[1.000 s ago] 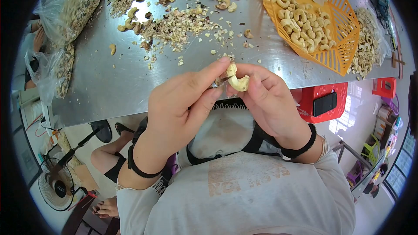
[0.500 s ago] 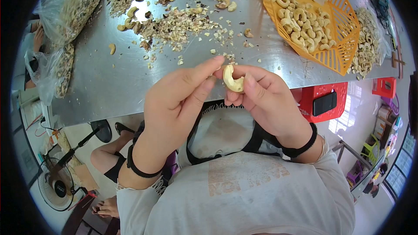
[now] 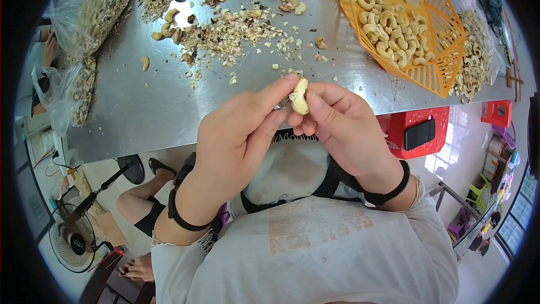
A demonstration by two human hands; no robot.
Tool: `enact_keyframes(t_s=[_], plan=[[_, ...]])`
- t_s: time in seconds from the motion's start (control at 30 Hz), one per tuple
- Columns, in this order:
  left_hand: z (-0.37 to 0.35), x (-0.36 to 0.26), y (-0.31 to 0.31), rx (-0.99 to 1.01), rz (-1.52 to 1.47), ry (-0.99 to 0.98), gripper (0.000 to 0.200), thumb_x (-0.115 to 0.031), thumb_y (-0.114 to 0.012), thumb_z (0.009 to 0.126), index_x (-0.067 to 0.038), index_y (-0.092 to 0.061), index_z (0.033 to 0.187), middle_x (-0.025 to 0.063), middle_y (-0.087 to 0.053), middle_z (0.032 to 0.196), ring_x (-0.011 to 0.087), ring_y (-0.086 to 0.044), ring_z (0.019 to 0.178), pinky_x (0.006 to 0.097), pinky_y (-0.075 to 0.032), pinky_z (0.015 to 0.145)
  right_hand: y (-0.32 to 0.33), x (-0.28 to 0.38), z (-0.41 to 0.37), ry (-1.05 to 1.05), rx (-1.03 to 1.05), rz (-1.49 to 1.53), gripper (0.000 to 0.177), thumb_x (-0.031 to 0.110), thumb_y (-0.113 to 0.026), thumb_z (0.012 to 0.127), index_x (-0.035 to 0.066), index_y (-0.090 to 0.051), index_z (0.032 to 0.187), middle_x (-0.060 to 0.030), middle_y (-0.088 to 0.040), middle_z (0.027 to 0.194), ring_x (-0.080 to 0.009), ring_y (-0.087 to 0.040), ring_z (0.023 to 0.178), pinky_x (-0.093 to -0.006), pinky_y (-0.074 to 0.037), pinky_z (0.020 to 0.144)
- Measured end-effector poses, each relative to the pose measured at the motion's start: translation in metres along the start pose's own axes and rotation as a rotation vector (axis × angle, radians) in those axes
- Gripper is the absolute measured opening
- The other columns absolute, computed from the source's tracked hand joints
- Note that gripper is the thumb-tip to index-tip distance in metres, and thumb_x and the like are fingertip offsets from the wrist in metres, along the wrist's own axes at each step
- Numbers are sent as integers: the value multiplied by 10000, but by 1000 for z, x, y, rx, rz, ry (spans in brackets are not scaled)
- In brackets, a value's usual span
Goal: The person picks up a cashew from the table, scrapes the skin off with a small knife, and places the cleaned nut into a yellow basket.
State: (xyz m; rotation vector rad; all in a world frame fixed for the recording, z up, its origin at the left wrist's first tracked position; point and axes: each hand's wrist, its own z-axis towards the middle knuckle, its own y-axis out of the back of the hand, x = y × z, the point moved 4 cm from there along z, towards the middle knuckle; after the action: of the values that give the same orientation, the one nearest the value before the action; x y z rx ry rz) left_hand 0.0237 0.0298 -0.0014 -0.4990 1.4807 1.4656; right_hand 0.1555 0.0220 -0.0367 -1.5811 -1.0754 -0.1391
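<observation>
A pale cashew (image 3: 300, 97) is pinched between the thumb and fingers of my right hand (image 3: 343, 121), above the front edge of the metal table (image 3: 135, 126). My left hand (image 3: 242, 126) is just left of the nut, thumb and forefinger closed on something small that I cannot make out. Beyond my hands lies a heap of peeled skin and nut crumbs (image 3: 225, 36). Several unpeeled or partly peeled cashews (image 3: 289, 4) are scattered around the heap.
An orange basket (image 3: 444, 81) of cashews stands at the back right, beside a bag of nuts (image 3: 472, 56). Plastic bags of crumbs (image 3: 104, 14) lie at left. A phone (image 3: 419, 134) rests on a red stool (image 3: 396, 129). Another person's hands (image 3: 136, 268) show at lower left, near a fan (image 3: 76, 239).
The cashew has turned more upright in my right hand. My left hand has moved right, and its fingertips are now close to the nut.
</observation>
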Motion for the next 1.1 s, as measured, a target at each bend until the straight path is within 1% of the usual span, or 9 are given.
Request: enact_keyframes(t_s=[0.07,0.1,0.43,0.63,0.7,0.83,0.9,1.03,1.1], plan=[[0,2,-1,14,-6,4,363,-18,-533,743,-77,-515,1101,57,-500,628,162,-469,535,254,-379,497,-3,3,-1,8,-85,-234,231,171,-465,852,-10,-506,990,-49,-568,836,-75,-501,696,-193,-408,639],[0,3,-2,29,-13,6,363,-16,-529,745,-76,-514,1102,61,-501,631,166,-472,538,256,-381,499,-4,4,-1,8,-85,-234,231,171,-465,852,-10,-506,990,-49,-568,836,-75,-501,696,-193,-408,639],[1,-5,-1,39,-92,-13,405,-5,-509,751,-67,-468,1148,89,-553,719,189,-534,616,251,-416,553,1,2,1,-24,52,58,228,164,-467,849,-5,-473,1001,-70,-559,808,-87,-492,657,-205,-406,618],[1,-4,0,62,-78,-91,451,68,-514,699,-70,-491,1128,91,-565,751,191,-553,621,243,-433,547,-2,3,1,-37,127,132,204,160,-479,842,7,-477,978,-68,-552,800,-101,-508,681,-218,-411,615],[-1,-3,0,96,-85,-13,366,27,-506,756,-49,-507,1114,95,-572,777,160,-536,680,228,-404,633,-1,4,1,-42,140,145,203,157,-482,840,9,-476,977,-68,-550,807,-105,-515,695,-222,-413,613],[1,-5,-1,25,-19,-142,422,81,-489,713,-64,-509,1109,85,-570,756,180,-552,628,231,-437,568,-1,2,2,-41,179,179,211,154,-485,838,10,-469,991,-66,-543,830,-111,-525,720,-229,-417,610],[0,-2,-2,51,-250,20,365,39,-463,771,-58,-498,1121,81,-576,773,151,-555,664,227,-433,605,-1,1,2,-43,178,198,216,154,-484,839,9,-465,998,-64,-540,833,-112,-525,719,-231,-418,609],[-1,1,-1,88,-289,88,330,-15,-450,812,-36,-473,1141,81,-579,793,131,-551,698,224,-428,635,-1,-1,3,-103,247,313,248,162,-475,845,16,-438,1042,-60,-527,842,-112,-515,709,-236,-419,609],[-3,3,-4,97,-421,108,352,-29,-463,809,-15,-441,1160,83,-582,796,137,-558,693,226,-431,632,-2,-2,2,-120,288,351,260,166,-471,848,22,-428,1060,-59,-522,845,-112,-510,707,-237,-419,608]])
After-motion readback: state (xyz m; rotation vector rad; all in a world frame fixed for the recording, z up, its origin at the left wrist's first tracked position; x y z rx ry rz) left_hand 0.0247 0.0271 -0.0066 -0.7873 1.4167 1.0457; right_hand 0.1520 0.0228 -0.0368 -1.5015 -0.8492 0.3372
